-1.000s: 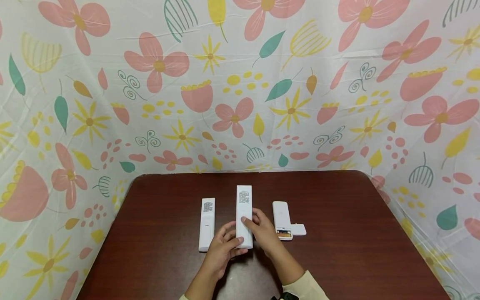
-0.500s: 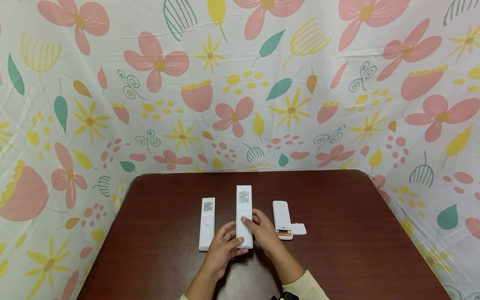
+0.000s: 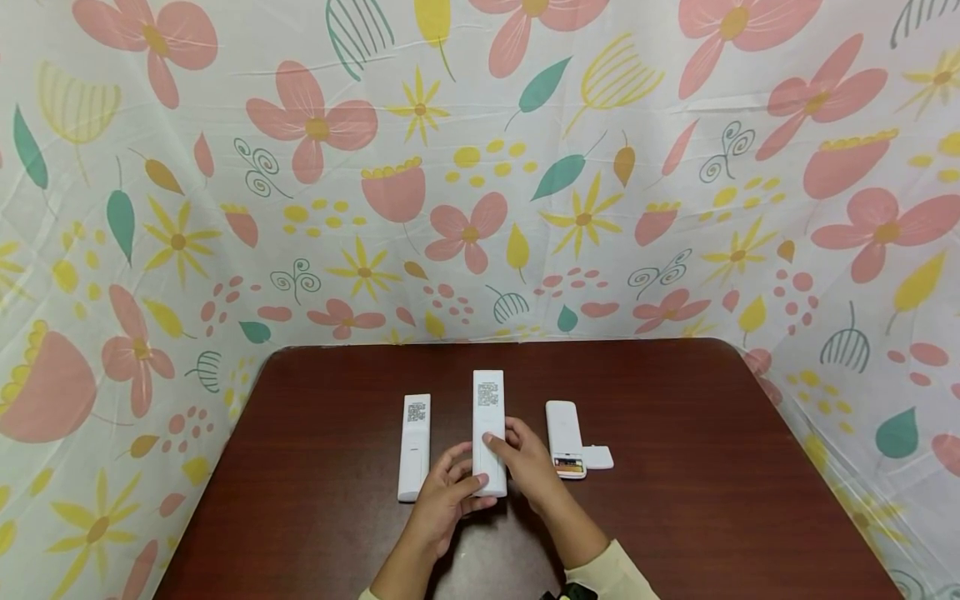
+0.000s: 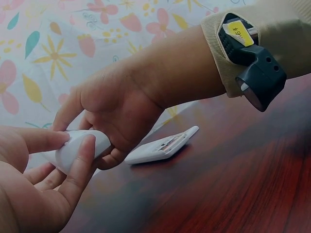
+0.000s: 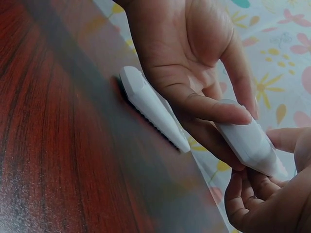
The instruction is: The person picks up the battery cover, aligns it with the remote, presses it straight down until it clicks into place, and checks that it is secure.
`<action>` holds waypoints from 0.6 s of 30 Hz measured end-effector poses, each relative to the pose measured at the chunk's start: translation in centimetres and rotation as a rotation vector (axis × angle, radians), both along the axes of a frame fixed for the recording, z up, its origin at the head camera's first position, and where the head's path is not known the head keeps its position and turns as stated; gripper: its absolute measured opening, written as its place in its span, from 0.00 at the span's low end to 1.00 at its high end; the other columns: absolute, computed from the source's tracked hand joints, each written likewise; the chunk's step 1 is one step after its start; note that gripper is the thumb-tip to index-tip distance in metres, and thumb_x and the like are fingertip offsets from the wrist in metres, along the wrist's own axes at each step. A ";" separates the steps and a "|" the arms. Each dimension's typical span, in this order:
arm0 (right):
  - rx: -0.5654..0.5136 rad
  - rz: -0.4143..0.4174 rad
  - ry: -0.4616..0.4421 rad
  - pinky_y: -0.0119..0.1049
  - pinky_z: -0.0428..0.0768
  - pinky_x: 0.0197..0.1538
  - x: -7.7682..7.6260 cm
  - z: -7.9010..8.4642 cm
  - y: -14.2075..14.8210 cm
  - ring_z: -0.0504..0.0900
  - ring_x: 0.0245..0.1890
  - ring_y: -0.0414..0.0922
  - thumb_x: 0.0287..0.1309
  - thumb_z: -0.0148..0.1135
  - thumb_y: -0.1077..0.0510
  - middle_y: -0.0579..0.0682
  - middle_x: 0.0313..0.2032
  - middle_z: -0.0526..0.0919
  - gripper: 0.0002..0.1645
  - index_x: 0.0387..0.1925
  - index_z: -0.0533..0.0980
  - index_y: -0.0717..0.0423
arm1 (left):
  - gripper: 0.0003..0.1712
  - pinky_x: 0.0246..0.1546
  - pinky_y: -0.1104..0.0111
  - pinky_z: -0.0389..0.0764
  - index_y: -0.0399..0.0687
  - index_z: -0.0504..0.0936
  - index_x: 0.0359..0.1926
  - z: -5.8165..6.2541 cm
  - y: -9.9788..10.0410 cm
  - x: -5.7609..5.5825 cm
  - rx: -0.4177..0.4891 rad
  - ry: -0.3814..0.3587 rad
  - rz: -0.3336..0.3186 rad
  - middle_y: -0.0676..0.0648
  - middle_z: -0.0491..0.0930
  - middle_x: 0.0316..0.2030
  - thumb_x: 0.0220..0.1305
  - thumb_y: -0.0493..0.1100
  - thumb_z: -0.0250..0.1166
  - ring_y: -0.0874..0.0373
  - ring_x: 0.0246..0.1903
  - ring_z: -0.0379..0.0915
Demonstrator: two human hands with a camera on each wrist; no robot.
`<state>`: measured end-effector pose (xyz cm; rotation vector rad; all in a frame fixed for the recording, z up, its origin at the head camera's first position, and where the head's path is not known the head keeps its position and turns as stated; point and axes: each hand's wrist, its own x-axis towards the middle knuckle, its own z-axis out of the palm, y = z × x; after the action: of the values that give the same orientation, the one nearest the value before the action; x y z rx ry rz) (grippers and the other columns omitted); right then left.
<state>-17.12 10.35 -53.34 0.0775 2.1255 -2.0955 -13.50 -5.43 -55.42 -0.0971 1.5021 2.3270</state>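
Observation:
Both hands hold a white remote control (image 3: 489,417) with its back up, printed label at the far end, above the middle of the table. My left hand (image 3: 441,498) grips its near end, thumb on the back and fingers beneath. On the right side, my right hand (image 3: 532,467) grips it with the thumb (image 3: 495,446) pressed on the back. A second white remote control (image 3: 414,450) lies face down to the left. To the right lies a shorter white remote control (image 3: 564,425), its battery compartment (image 3: 568,464) uncovered with batteries visible, and a white battery cover (image 3: 597,457) beside it.
The dark red-brown table (image 3: 315,467) has rounded far corners. A flower-patterned cloth (image 3: 480,167) hangs behind it and along both sides. A dark device (image 4: 257,73) is strapped at the right sleeve's cuff.

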 end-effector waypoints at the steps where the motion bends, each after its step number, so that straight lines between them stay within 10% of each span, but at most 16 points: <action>1: 0.005 0.002 0.002 0.35 0.81 0.40 0.0 0.0 0.0 0.83 0.36 0.43 0.67 0.64 0.55 0.59 0.45 0.86 0.25 0.60 0.72 0.62 | 0.39 0.42 0.63 0.88 0.41 0.58 0.73 0.0 0.0 0.0 -0.001 0.000 0.000 0.40 0.77 0.58 0.66 0.33 0.65 0.52 0.44 0.83; 18: -0.005 -0.015 -0.004 0.35 0.81 0.39 0.0 0.0 0.0 0.83 0.35 0.43 0.67 0.64 0.57 0.59 0.44 0.86 0.24 0.60 0.73 0.62 | 0.39 0.42 0.62 0.88 0.42 0.58 0.73 -0.1 0.1 0.0 -0.007 0.003 -0.001 0.40 0.77 0.59 0.66 0.34 0.65 0.53 0.44 0.83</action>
<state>-17.13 10.33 -53.39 0.0975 2.1235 -2.1071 -13.48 -5.37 -55.50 -0.0951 1.5113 2.3220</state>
